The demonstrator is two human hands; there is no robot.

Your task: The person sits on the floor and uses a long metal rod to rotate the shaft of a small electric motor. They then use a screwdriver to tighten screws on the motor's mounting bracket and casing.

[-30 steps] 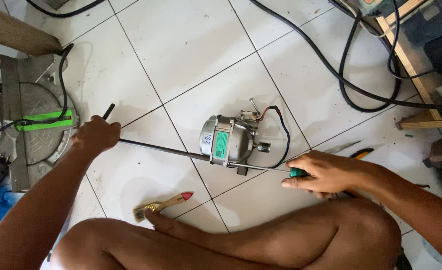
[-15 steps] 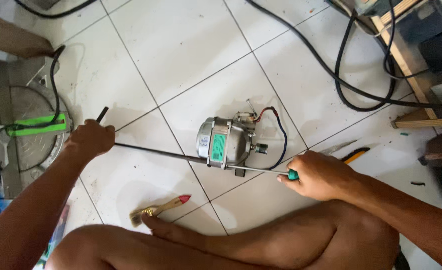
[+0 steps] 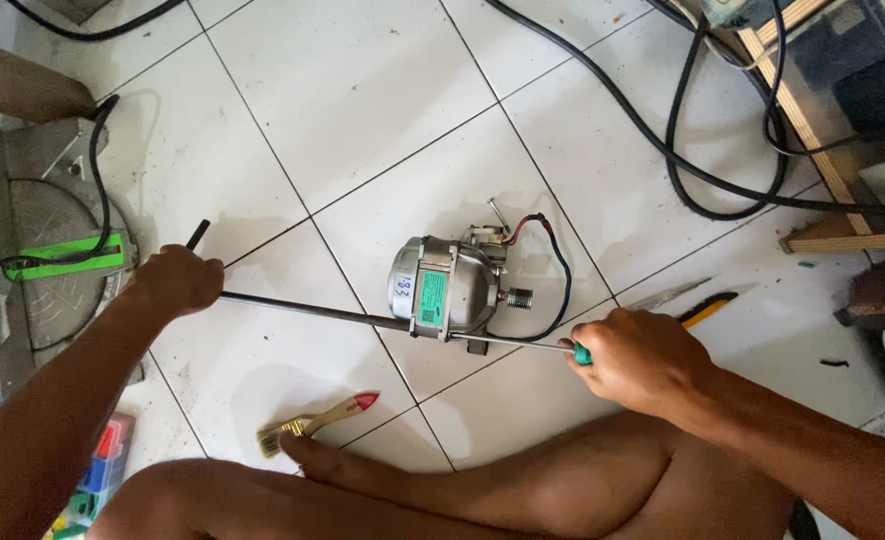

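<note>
- Left hand [image 3: 175, 281] — fingers closed around the bent end of a long dark rod [image 3: 303, 309] that lies across the tiled floor [image 3: 363, 90].
- Right hand [image 3: 645, 358] — fingers wrapped around a green-handled screwdriver [image 3: 582, 352], its shaft pointing at the motor.
- Electric motor [image 3: 450, 289] — silver, green-labelled, between the two fists, touching the rod.
- Paintbrush [image 3: 315, 422] — below the left fingers, beside the foot.

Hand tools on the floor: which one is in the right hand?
The green-handled screwdriver, shaft against the motor. The paintbrush and yellow-handled tool lie untouched.
</note>
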